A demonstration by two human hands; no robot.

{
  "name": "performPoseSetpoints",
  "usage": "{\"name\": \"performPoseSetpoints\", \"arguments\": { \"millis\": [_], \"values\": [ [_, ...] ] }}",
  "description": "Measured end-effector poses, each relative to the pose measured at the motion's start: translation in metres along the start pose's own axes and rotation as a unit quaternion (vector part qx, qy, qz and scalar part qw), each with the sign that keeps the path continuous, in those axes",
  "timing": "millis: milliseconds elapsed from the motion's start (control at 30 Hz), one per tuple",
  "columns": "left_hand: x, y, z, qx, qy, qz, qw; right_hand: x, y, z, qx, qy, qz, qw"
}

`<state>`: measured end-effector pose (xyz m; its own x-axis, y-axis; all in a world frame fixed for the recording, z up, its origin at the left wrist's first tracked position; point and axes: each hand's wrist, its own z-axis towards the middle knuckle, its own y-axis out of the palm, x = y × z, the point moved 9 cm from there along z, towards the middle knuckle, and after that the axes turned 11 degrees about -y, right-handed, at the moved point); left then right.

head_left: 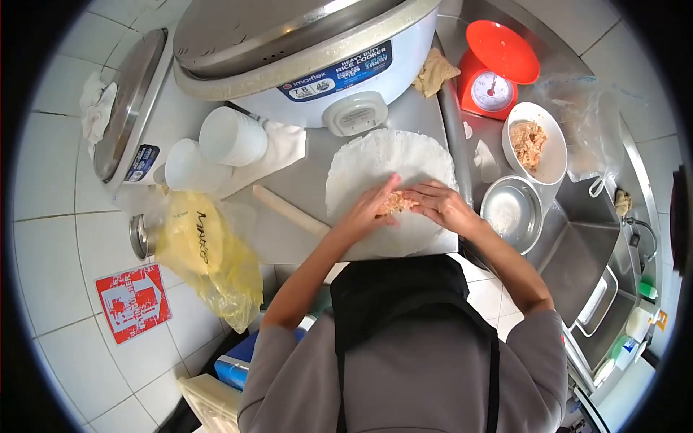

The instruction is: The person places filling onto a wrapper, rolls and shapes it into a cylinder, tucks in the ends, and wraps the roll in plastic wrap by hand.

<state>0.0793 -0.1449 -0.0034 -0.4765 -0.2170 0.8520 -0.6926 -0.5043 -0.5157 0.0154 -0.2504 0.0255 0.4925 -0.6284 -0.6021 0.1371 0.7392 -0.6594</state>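
Note:
A large white round sheet (361,162) lies flat on the metal counter. Near its middle is a small mound of orange-brown filling (395,205). My left hand (372,209) touches the left end of the mound, its thumb and fingers spread around it. From the right, my right hand (438,204) rests its fingertips on the filling, the fingers bent and close together. A pale wooden rolling pin (289,211) lies beside the left edge of the sheet, close to my left forearm. The undersides of both hands are hidden.
A big rice cooker (310,79) stands behind the sheet. White cups (233,136) and a yellow bag (206,245) are at the left. At the right are a red scale (493,92), a white bowl of filling (552,148), a metal bowl (512,215) and a sink (577,245).

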Motion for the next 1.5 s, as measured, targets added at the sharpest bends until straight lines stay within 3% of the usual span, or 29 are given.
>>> {"name": "performPoseSetpoints", "arguments": {
  "millis": [67, 133, 267, 333, 367, 433, 533, 633, 733, 967, 1067, 1133, 1267, 1367, 1433, 1500],
  "values": [
    [-0.011, -0.009, -0.001, 0.033, -0.035, -0.043, 0.998, -0.001, -0.003, 0.0, 0.01, 0.009, 0.016, 1.0],
    [-0.012, 0.001, -0.007, -0.056, 0.061, 0.042, 0.996, 0.003, 0.004, -0.005, -0.023, 0.038, 0.02, 0.999],
    [-0.007, -0.005, -0.014, -0.048, 0.064, 0.123, 0.989, 0.009, 0.009, -0.009, -0.057, 0.002, 0.02, 0.998],
    [-0.006, -0.018, -0.007, -0.046, -0.152, -0.027, 0.987, 0.003, 0.001, -0.003, -0.047, 0.033, 0.044, 0.997],
    [-0.007, -0.016, -0.008, -0.046, -0.153, -0.029, 0.987, -0.001, 0.0, -0.004, -0.049, 0.034, 0.045, 0.997],
    [0.006, -0.014, -0.009, -0.021, -0.043, 0.101, 0.994, 0.002, -0.017, -0.009, 0.049, 0.086, 0.008, 0.995],
    [0.01, 0.002, -0.002, -0.01, -0.023, 0.164, 0.986, 0.019, -0.01, -0.027, 0.032, 0.164, 0.0, 0.986],
    [0.019, 0.016, 0.001, 0.02, 0.02, 0.175, 0.984, 0.017, -0.004, -0.027, 0.026, 0.134, 0.06, 0.989],
    [0.022, 0.018, 0.002, 0.032, 0.03, 0.152, 0.987, 0.004, -0.011, -0.019, 0.022, 0.073, 0.034, 0.996],
    [0.013, 0.017, 0.004, 0.042, -0.01, 0.114, 0.993, 0.016, -0.005, -0.023, 0.033, 0.086, 0.017, 0.996],
    [0.004, -0.009, -0.011, 0.101, -0.041, 0.109, 0.988, 0.015, -0.005, -0.023, 0.025, 0.096, 0.032, 0.995],
    [-0.007, -0.006, -0.009, -0.007, -0.031, 0.077, 0.996, 0.014, -0.005, -0.019, 0.013, 0.074, 0.009, 0.997],
    [0.003, -0.016, -0.017, 0.021, -0.057, 0.095, 0.994, 0.005, -0.011, -0.013, 0.027, 0.067, 0.022, 0.997],
    [-0.011, -0.017, -0.017, -0.004, -0.017, 0.042, 0.999, 0.01, -0.008, -0.018, 0.022, 0.063, 0.008, 0.998],
    [-0.004, -0.016, -0.016, -0.026, 0.023, 0.14, 0.99, 0.014, -0.005, -0.018, 0.005, 0.085, 0.012, 0.996],
    [0.007, -0.022, -0.021, -0.018, 0.008, 0.132, 0.991, 0.01, -0.005, -0.016, -0.004, 0.077, -0.006, 0.997]
  ]
}}
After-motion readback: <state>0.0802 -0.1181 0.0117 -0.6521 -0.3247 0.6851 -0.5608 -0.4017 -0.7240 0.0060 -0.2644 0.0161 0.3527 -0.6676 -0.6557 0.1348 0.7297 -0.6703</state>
